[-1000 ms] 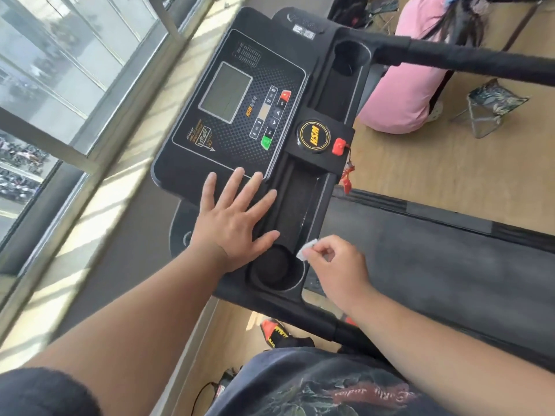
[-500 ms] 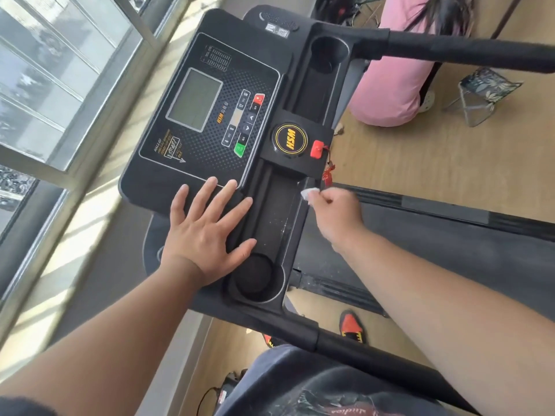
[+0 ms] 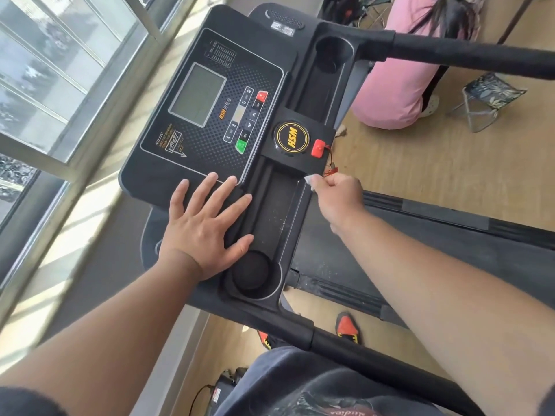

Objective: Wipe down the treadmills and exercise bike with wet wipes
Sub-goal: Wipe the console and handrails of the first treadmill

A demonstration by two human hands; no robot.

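left hand (image 3: 207, 232): fingers spread, flat on black plastic treadmill console (image 3: 168, 178)
right hand (image 3: 338, 196): pinching small white wet wipe (image 3: 310, 179) at console's near edge
done: cannot tell
left: speckled tray (image 3: 277, 211), probably belt, other machines

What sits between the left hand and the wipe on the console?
In the head view, the long tray with pale specks lies between the flat left hand and the wipe pinched by the right hand.

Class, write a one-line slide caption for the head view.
Left hand flat on the treadmill console; right hand pinches a wet wipe at the tray's edge.
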